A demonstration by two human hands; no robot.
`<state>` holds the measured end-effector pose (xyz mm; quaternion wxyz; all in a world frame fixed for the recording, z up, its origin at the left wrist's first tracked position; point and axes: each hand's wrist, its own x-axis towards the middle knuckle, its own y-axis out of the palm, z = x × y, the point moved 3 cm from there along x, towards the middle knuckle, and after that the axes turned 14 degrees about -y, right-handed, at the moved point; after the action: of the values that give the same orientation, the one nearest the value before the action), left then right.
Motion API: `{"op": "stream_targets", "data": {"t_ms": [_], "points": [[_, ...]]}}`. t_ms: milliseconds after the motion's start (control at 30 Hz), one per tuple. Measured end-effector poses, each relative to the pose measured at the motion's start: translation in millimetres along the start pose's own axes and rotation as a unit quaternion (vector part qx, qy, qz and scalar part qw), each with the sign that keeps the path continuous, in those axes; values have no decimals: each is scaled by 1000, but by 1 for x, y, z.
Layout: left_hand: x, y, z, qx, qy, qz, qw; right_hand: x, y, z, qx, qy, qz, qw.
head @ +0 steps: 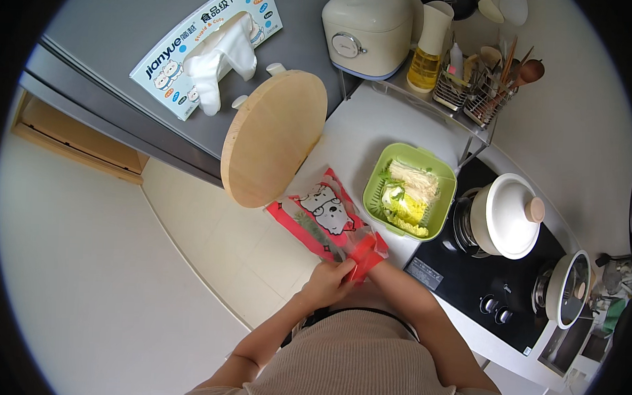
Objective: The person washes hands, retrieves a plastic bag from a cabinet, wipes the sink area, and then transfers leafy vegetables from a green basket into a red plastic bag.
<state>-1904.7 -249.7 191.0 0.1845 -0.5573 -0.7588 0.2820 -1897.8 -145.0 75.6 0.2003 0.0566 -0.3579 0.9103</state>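
Note:
My left hand [327, 281] grips the open edge of a red and clear plastic bag [326, 211] printed with a cartoon dog. Something dark green shows through the bag's clear part. My right hand [365, 245] reaches into the bag's mouth and is seen only dimly through the film; its fingers and anything in them are hidden. Ahead and to the right of the bag, on the white counter [374, 113], sits a green draining basket [375, 173]. Enoki mushrooms [413, 180] and yellow-green cabbage leaves [407, 207] lie in it.
A round wooden cutting board [279, 139] stands by a grey panel [296, 19] carrying a disposable-glove box [158, 72]. Right of the basket, a lidded white pot [503, 219] sits on the black gas hob [448, 301]. A shelf holds a rice cooker [371, 37], an oil bottle [424, 68] and utensil baskets [484, 101].

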Motion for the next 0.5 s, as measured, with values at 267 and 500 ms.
{"op": "stream_targets", "data": {"t_ms": [267, 500], "points": [[9, 5, -18, 184, -1, -109, 977, 1, -4, -1, 10, -9, 8, 1000], [25, -24, -16, 97, -53, -166, 980, 4, -8, -1, 17, -24, 12, 999]]}}
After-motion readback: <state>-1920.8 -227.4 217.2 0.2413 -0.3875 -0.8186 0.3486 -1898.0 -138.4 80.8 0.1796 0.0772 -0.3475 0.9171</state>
